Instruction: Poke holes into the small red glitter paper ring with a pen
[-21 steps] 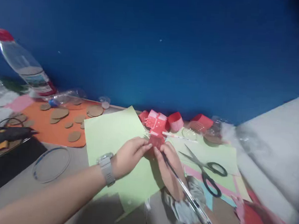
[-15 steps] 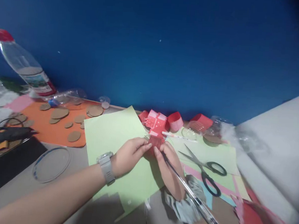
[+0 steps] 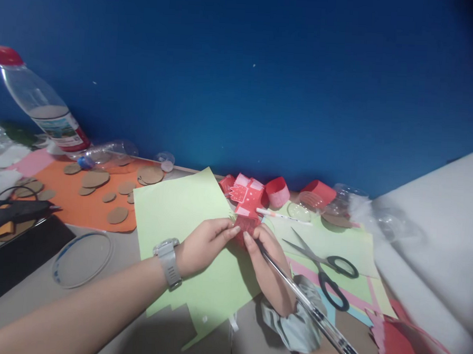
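Note:
Between both hands is a small red paper piece (image 3: pixel 245 225), pinched at its lower edges over a light green sheet (image 3: pixel 187 206). My left hand (image 3: pixel 207 244), a grey watch at its wrist, closes thumb and fingers on the left side of the piece. On the right side, my right hand (image 3: pixel 270 258) pinches it too. A clear-barrelled pen (image 3: pixel 309 307) is also tucked in my right hand, its back end pointing toward the lower right. Just beyond the fingers lies a red and pink paper cutout (image 3: pixel 249 199) with white dots, close to the held piece.
Black-handled scissors (image 3: pixel 323 263) lie open at right, below a white marker (image 3: pixel 282 216). Red paper rings (image 3: pixel 277 192) stand along the blue wall. Cardboard discs (image 3: pixel 96 179) rest on orange paper at left, near a tall bottle (image 3: pixel 46 103) and a glue gun (image 3: pixel 16 210).
Both hands keep their pinch on the red paper piece, almost in place. The pen's back end has swung slightly to the right and up.

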{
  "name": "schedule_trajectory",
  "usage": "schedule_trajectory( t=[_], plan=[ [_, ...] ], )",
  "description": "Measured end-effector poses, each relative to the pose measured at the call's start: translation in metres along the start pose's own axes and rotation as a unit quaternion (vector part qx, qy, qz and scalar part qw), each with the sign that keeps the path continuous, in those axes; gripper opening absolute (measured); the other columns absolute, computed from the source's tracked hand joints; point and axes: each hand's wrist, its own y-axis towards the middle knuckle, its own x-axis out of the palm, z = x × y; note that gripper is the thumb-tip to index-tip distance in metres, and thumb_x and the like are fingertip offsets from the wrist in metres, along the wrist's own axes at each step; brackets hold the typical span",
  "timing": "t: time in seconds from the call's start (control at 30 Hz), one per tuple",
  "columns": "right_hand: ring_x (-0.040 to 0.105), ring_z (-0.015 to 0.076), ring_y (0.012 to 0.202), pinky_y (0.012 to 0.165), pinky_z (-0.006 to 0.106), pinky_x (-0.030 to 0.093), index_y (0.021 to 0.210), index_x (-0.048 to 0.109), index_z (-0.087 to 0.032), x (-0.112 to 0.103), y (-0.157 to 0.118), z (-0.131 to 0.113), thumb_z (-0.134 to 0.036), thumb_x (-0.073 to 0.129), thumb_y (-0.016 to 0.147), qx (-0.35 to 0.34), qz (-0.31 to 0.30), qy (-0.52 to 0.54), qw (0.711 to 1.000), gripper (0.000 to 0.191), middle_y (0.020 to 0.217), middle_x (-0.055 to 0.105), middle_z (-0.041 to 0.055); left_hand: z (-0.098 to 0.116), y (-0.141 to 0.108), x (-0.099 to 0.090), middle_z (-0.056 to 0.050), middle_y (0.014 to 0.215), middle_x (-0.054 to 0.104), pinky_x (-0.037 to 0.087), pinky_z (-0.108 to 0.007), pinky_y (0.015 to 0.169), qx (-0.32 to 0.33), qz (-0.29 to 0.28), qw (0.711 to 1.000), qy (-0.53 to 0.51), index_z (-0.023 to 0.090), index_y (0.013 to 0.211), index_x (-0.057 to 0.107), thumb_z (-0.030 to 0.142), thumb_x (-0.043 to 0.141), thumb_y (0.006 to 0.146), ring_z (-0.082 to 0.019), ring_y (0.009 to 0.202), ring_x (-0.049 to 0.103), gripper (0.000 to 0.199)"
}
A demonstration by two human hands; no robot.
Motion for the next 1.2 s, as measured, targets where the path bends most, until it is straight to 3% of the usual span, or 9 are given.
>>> schedule_trajectory(
  t=[0.3,0.47,0.67,0.9,1.2],
  plan=[
    [0.053,0.021,0.079,0.072,0.035,0.042,0.071,0.045,-0.025,-0.0003,-0.0008,-0.0009,-0.032,0.042,0.092,0.002,-0.011,0.007,1.0,0.023,0.08,0.053,0.003,0.0004,0.0,0.0003,0.0,0.07,0.054,0.041,-0.025,0.065,-0.009,0.0,1.0,-0.008,0.014,0.075,0.055,0.04,0.039,0.094,-0.012,0.067,0.048,0.035],
    [0.052,0.0185,0.077,0.072,0.032,0.041,0.073,0.049,-0.022,0.0016,0.0008,0.0027,-0.035,0.044,0.092,-0.004,0.014,-0.018,1.0,0.023,0.08,0.052,0.0012,0.0027,0.0005,0.0011,-0.002,0.074,0.06,0.044,-0.025,0.068,-0.012,0.043,0.999,-0.022,0.014,0.078,0.06,0.04,0.044,0.092,-0.014,0.071,0.054,0.034],
    [0.051,0.0177,0.077,0.071,0.031,0.039,0.076,0.05,-0.021,0.0034,0.0007,0.003,-0.035,0.051,0.088,0.003,-0.025,-0.041,0.999,0.018,0.081,0.051,0.0007,0.0007,0.0029,0.0011,-0.001,0.071,0.059,0.041,-0.024,0.063,-0.042,0.108,0.993,-0.01,0.014,0.074,0.058,0.045,0.043,0.091,-0.014,0.069,0.052,0.039],
    [0.05,0.0163,0.076,0.07,0.03,0.038,0.079,0.052,-0.022,0.0016,0.0015,0.0066,-0.035,0.046,0.092,0.014,0.045,-0.009,0.999,0.019,0.082,0.052,-0.0001,0.0058,0.0001,0.0022,-0.001,0.077,0.061,0.042,-0.024,0.068,-0.017,0.086,0.996,-0.018,0.015,0.081,0.058,0.045,0.048,0.09,-0.013,0.072,0.054,0.033],
    [0.049,0.0161,0.072,0.063,0.029,0.037,0.076,0.05,-0.022,0.0032,0.0009,0.0035,-0.036,0.051,0.089,0.019,0.04,-0.004,0.999,0.019,0.081,0.052,-0.0002,0.0054,-0.0018,0.0026,-0.003,0.082,0.065,0.044,-0.027,0.073,-0.016,0.096,0.995,0.033,0.015,0.082,0.061,0.043,0.05,0.09,-0.016,0.075,0.057,0.031]
  ],
)
